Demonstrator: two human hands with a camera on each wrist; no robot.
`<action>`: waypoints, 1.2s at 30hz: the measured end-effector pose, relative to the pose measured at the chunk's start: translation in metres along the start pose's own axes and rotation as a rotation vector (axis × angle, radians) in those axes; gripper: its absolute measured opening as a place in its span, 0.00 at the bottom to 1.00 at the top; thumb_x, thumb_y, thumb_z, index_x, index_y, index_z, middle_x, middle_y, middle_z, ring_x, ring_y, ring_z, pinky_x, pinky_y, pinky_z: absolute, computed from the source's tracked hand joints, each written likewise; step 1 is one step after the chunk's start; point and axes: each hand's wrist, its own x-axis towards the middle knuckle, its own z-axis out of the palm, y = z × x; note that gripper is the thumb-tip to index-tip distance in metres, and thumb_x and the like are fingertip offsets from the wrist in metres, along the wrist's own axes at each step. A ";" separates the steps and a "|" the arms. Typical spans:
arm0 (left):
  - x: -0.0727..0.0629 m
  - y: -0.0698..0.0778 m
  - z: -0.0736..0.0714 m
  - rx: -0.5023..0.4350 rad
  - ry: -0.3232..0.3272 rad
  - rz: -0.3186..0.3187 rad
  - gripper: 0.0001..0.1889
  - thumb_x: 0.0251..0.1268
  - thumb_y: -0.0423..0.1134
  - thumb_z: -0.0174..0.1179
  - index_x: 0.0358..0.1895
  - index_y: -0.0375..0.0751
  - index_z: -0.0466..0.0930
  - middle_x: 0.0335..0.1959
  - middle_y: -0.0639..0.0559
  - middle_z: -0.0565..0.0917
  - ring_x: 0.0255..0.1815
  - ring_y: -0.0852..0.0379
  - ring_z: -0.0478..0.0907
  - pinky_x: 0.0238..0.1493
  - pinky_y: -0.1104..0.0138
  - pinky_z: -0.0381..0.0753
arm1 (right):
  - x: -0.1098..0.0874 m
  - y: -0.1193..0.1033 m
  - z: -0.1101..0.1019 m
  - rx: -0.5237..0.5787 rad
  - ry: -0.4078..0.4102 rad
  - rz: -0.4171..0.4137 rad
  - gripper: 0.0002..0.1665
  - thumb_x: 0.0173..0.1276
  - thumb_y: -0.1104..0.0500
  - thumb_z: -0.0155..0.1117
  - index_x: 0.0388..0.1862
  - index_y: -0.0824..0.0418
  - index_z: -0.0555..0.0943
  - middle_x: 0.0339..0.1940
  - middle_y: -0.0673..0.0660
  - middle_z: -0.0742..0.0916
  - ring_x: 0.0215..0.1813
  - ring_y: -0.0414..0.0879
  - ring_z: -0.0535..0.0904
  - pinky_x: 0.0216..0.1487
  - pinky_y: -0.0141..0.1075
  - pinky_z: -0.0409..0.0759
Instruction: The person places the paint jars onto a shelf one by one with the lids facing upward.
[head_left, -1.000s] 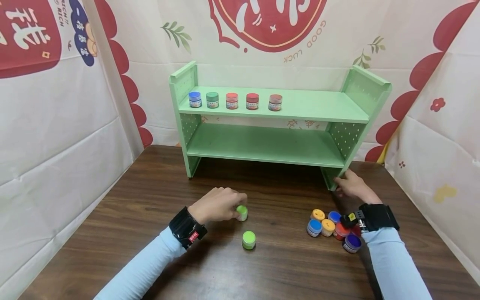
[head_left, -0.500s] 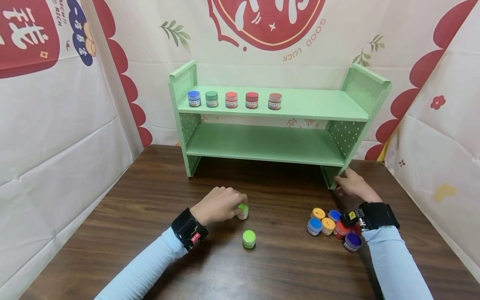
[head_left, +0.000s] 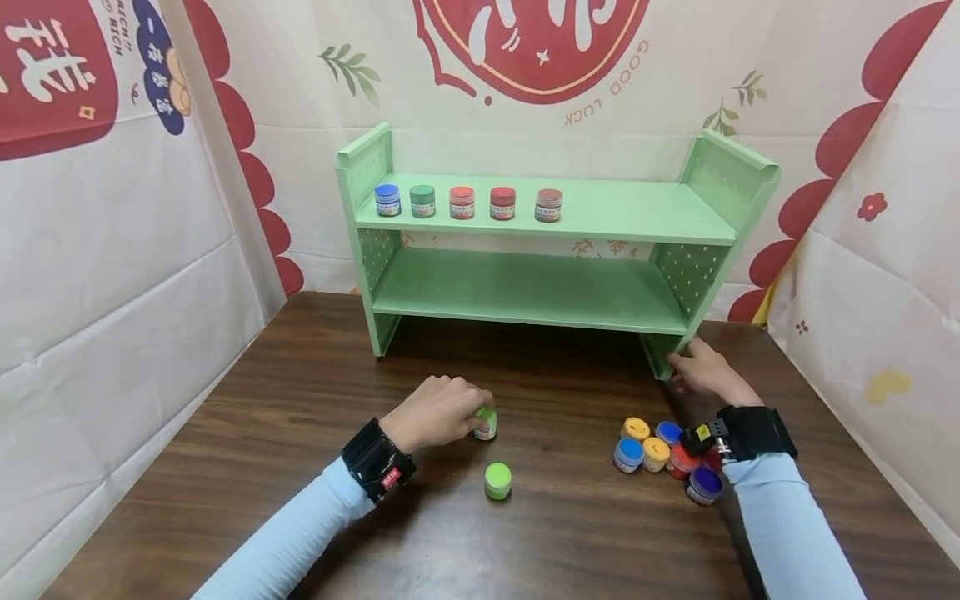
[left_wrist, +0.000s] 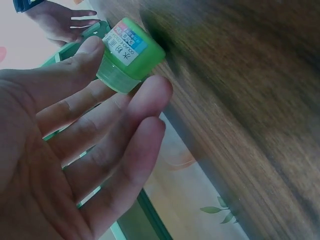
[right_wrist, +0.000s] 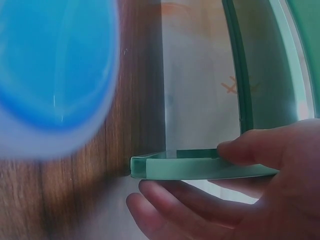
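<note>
My left hand (head_left: 438, 410) pinches a small light-green paint jar (left_wrist: 131, 55) between thumb and fingers, low over the table. In the left wrist view its printed label faces the camera, and the remaining fingers extend past it. A second light-green jar (head_left: 497, 482) stands on the table just in front of that hand. My right hand (head_left: 708, 373) grips the right leg of a mint-green two-tier shelf (head_left: 536, 289). Its thumb (right_wrist: 245, 149) lies on one side of the leg panel, with fingers on the other, as the right wrist view shows.
Five jars minus none aside, several jars, from a blue jar (head_left: 387, 201) to a brownish one (head_left: 548, 206), line the upper tier's left half. A cluster with a yellow jar (head_left: 656, 454) and a purple jar (head_left: 703, 486) stands beside the right wrist. Patterned cloth (head_left: 150, 275) surrounds the wooden table (head_left: 570, 533).
</note>
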 end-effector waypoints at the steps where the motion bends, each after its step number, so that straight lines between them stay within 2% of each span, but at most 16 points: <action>1: 0.000 0.000 0.000 0.000 0.001 0.000 0.07 0.71 0.46 0.66 0.45 0.52 0.87 0.33 0.63 0.87 0.26 0.67 0.74 0.26 0.69 0.73 | 0.000 0.002 -0.001 0.011 0.001 -0.010 0.25 0.81 0.61 0.44 0.64 0.82 0.58 0.37 0.71 0.81 0.29 0.50 0.82 0.31 0.41 0.84; 4: 0.001 0.002 -0.001 -0.004 0.000 0.000 0.07 0.71 0.46 0.66 0.46 0.51 0.87 0.33 0.63 0.87 0.26 0.68 0.74 0.25 0.69 0.72 | -0.001 0.003 -0.001 0.021 0.004 -0.010 0.26 0.81 0.61 0.45 0.64 0.83 0.58 0.36 0.71 0.81 0.28 0.49 0.83 0.31 0.41 0.84; 10: 0.001 0.004 -0.001 -0.009 0.005 -0.003 0.06 0.70 0.46 0.67 0.43 0.51 0.87 0.30 0.63 0.85 0.25 0.68 0.73 0.25 0.70 0.72 | -0.002 -0.002 0.001 -0.029 0.013 0.037 0.28 0.84 0.61 0.41 0.71 0.81 0.56 0.42 0.76 0.81 0.32 0.49 0.84 0.34 0.44 0.85; 17: 0.002 0.004 0.000 -0.015 0.004 -0.008 0.08 0.70 0.44 0.67 0.48 0.49 0.89 0.35 0.61 0.89 0.26 0.67 0.73 0.24 0.71 0.71 | -0.001 -0.002 -0.001 -0.056 0.015 0.050 0.28 0.84 0.62 0.40 0.73 0.80 0.53 0.49 0.80 0.78 0.33 0.51 0.83 0.35 0.45 0.86; 27: 0.006 0.002 -0.003 -0.032 0.016 0.001 0.09 0.71 0.41 0.66 0.49 0.48 0.90 0.39 0.59 0.90 0.29 0.66 0.76 0.26 0.70 0.73 | -0.005 -0.005 -0.003 -0.051 0.006 0.065 0.26 0.84 0.62 0.40 0.70 0.79 0.55 0.45 0.76 0.79 0.32 0.50 0.83 0.36 0.45 0.85; 32: 0.009 0.000 -0.010 -0.094 0.036 -0.020 0.09 0.71 0.40 0.66 0.50 0.48 0.90 0.41 0.59 0.91 0.31 0.66 0.78 0.28 0.70 0.76 | -0.005 -0.005 -0.002 -0.050 0.019 0.047 0.26 0.83 0.62 0.40 0.70 0.80 0.56 0.44 0.77 0.80 0.32 0.51 0.84 0.34 0.44 0.85; 36: 0.017 -0.001 -0.020 -0.128 0.050 -0.018 0.10 0.71 0.42 0.66 0.51 0.48 0.90 0.43 0.58 0.91 0.33 0.67 0.81 0.29 0.71 0.77 | -0.004 -0.005 0.000 -0.049 0.028 0.027 0.26 0.83 0.62 0.42 0.70 0.81 0.57 0.43 0.77 0.81 0.31 0.51 0.84 0.33 0.42 0.85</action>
